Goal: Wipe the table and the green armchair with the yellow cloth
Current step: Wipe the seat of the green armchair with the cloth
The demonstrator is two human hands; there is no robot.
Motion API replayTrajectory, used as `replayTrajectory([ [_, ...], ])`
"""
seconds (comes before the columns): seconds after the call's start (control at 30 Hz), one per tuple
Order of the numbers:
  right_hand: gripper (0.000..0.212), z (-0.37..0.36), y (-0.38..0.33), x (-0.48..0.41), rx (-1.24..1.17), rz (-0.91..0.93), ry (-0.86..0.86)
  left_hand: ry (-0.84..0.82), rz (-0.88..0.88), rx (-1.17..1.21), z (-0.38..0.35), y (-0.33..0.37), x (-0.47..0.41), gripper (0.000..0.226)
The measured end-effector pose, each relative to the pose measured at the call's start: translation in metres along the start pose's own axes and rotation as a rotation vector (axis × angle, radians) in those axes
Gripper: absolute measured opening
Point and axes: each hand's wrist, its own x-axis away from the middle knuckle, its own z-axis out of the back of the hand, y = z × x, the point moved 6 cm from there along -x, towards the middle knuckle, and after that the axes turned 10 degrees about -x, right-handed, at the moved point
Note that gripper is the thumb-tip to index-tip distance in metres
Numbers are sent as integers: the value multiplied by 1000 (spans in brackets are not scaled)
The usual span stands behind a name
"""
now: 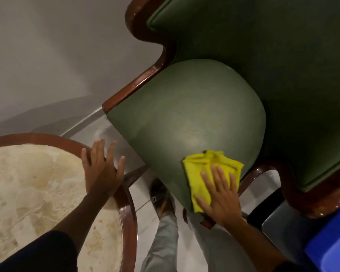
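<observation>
The green armchair (pixel 185 114) with a dark wooden frame fills the upper right; its rounded padded arm faces me. My right hand (pixel 222 195) lies flat, fingers spread, pressing the folded yellow cloth (pixel 200 173) against the lower front of that padded arm. The round table (pixel 126 213) with a cream marble top and brown wooden rim sits at the lower left. My left hand (pixel 101 169) rests open on the table's rim, fingers apart, holding nothing.
A grey wall (pixel 57 55) rises behind the table and chair. Pale tiled floor (pixel 145 222) shows in the narrow gap between them, where my legs and one shoe (pixel 160 195) stand. A blue object (pixel 330 242) sits at the lower right beside the chair.
</observation>
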Motion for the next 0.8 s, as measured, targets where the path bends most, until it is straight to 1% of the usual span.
replayTrajectory([
  [0.07, 69, 11, 14, -21, -49, -293, 64, 16, -138, 24, 9, 34, -19, 57],
  [0.13, 69, 23, 17, -66, -146, -570, 173, 3, -285, 68, 17, 81, -50, 60],
  [0.17, 69, 29, 19, -92, -196, -671, 218, -12, -344, 84, 20, 102, -66, 63],
  [0.2, 70, 35, 25, -117, -232, -735, 247, -32, -389, 73, 22, 120, -81, 67],
  [0.23, 71, 40, 34, -141, -250, -763, 252, -63, -411, 44, 20, 132, -94, 73],
  [0.3, 73, 52, 64, -184, -250, -753, 248, -154, -402, -15, 6, 141, -116, 83],
  [0.37, 73, 65, 94, -225, -261, -697, 236, -226, -375, -9, -14, 136, -126, 88],
  [0.43, 73, 72, 113, -265, -283, -624, 178, -248, -370, 18, -25, 130, -124, 89],
  [0.53, 75, 77, 117, -314, -269, -559, 91, -233, -363, 41, -25, 130, -122, 88],
  [0.6, 76, 81, 114, -321, -227, -533, 61, -221, -358, 67, -19, 134, -121, 88],
  [0.7, 69, 83, 110, -309, -194, -413, -13, -266, -342, 100, -5, 143, -121, 90],
  [0.73, 66, 85, 106, -301, -189, -361, -27, -280, -307, 136, 0, 144, -122, 89],
  [0.8, 62, 91, 92, -277, -161, -282, -28, -319, -197, 252, 18, 148, -126, 77],
])
